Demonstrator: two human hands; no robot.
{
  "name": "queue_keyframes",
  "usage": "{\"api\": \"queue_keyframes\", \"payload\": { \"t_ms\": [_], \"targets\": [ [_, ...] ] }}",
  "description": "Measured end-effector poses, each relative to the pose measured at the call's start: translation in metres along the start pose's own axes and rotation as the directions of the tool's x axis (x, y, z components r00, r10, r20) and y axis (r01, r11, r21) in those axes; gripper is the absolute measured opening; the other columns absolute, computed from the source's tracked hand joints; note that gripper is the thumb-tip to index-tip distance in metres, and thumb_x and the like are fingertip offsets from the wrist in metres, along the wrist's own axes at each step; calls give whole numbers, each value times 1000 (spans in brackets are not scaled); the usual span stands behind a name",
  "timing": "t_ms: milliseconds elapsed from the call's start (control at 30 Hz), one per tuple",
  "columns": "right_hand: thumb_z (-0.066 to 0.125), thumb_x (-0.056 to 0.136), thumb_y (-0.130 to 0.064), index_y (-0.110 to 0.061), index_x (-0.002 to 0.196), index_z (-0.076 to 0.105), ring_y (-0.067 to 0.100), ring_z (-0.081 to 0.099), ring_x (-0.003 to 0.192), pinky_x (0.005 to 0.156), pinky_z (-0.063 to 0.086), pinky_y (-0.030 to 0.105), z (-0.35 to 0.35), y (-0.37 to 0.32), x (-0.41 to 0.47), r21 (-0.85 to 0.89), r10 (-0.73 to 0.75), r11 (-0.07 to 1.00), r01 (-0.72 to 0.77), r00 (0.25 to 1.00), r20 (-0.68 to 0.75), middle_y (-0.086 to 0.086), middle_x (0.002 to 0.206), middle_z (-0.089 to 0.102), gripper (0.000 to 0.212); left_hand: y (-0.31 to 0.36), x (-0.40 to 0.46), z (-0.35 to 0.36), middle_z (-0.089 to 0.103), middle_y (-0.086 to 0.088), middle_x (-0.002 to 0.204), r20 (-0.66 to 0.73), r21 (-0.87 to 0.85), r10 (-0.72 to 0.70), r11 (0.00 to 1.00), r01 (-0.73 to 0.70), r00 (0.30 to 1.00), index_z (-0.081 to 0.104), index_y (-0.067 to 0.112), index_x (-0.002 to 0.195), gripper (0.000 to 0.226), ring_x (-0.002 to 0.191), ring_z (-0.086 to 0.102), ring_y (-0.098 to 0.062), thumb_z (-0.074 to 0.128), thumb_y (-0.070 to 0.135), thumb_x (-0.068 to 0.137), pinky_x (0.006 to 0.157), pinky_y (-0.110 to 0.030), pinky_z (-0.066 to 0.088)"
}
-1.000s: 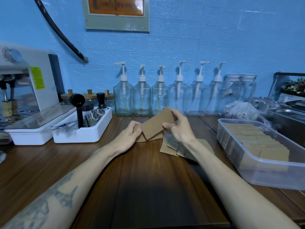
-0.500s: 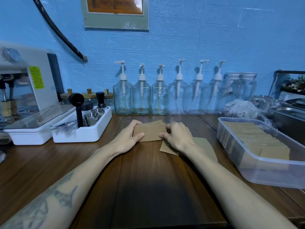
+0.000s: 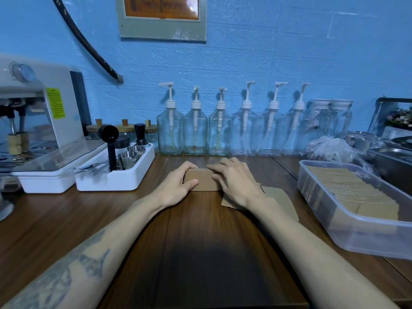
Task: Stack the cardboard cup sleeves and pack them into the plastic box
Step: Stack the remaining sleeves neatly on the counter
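A small stack of brown cardboard cup sleeves [image 3: 204, 180] lies flat on the wooden counter at centre. My left hand [image 3: 176, 186] grips its left end, thumb on top and fingers curled round the far edge. My right hand [image 3: 234, 181] lies over the stack's right end with fingers extended across the top edge. More loose sleeves [image 3: 277, 199] lie flat under and to the right of my right wrist. The clear plastic box [image 3: 347, 233] sits at the right, holding rows of sleeves standing on edge.
A white tray of metal cups and a black tamper [image 3: 116, 172] stands left of the stack, beside an espresso machine [image 3: 38, 121]. Several glass pump bottles [image 3: 219, 132] line the blue wall behind. A steel sink [image 3: 392, 157] is at far right.
One second ago my right hand held a sleeve raised and tilted; it has since been laid on the stack. Both hands now press the stack flat on the counter.
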State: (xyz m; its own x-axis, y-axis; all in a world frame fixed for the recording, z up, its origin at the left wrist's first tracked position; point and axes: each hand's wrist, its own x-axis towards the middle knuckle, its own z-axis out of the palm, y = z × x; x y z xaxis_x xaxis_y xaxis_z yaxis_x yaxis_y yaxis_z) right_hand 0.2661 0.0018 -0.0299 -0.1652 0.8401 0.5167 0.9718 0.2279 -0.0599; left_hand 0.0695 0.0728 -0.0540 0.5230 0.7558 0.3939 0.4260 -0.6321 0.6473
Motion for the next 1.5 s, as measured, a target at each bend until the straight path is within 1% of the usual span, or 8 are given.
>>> {"api": "queue_keyframes", "payload": {
  "t_ms": [200,367,467,667,900,1167,1400,1500],
  "targets": [
    [54,99,-27,-30,132,60,21,48,111,87,33,36,-2,0,2,54,21,998,-20,1000,-17,-4,121,61,34,1,0,-1,63,2,103,4,11,7,1000,-7,1000,50,36,107,18,94,60,-18,60,26,96,85,-40,49],
    [59,96,-37,-27,138,55,21,47,122,105,37,43,-11,22,-2,210,118,970,-124,992,42,-2,126,58,44,3,-2,-2,63,0,105,3,7,-17,1000,17,1000,50,36,110,18,91,59,-18,58,27,97,80,-36,48],
    [60,95,-40,-25,137,55,20,50,120,105,41,48,-16,42,-11,226,205,949,-220,975,89,-3,123,57,45,4,-1,-5,62,2,108,-8,3,-32,999,32,999,49,32,113,19,89,57,-12,58,25,97,76,-30,45],
    [62,91,-51,-22,134,59,22,50,124,106,42,47,-21,62,-31,180,307,920,-349,925,223,1,129,55,51,8,-7,-7,61,1,107,-6,27,-52,998,52,999,47,28,118,20,81,53,-6,55,24,99,71,-27,41],
    [52,99,-41,-18,136,56,32,49,129,111,39,48,-31,79,-42,88,438,873,-480,850,293,12,138,51,43,15,-14,-7,60,1,110,29,47,-72,996,71,997,45,27,122,22,82,52,-4,52,24,101,71,-23,40],
    [44,99,-52,-19,138,47,38,44,129,108,38,47,-42,61,-75,-48,556,814,-579,753,352,17,141,46,51,25,-15,-4,60,2,100,-72,7,-20,1000,20,997,48,25,121,23,70,48,-2,56,23,99,61,-21,35],
    [50,97,-52,-11,138,46,39,38,129,105,35,45,-51,40,-96,-42,613,782,-621,757,224,20,139,50,59,31,-23,2,60,2,110,-94,4,-9,1000,10,995,47,29,118,22,81,52,-3,56,23,99,65,-20,37],
    [59,93,-48,-17,137,52,35,40,129,106,38,44,-52,38,-98,66,614,770,-634,766,190,12,136,56,55,33,-32,0,62,1,107,-91,-8,11,1000,-12,996,47,33,117,23,89,59,-17,57,26,98,76,-27,45]
  ]
}}
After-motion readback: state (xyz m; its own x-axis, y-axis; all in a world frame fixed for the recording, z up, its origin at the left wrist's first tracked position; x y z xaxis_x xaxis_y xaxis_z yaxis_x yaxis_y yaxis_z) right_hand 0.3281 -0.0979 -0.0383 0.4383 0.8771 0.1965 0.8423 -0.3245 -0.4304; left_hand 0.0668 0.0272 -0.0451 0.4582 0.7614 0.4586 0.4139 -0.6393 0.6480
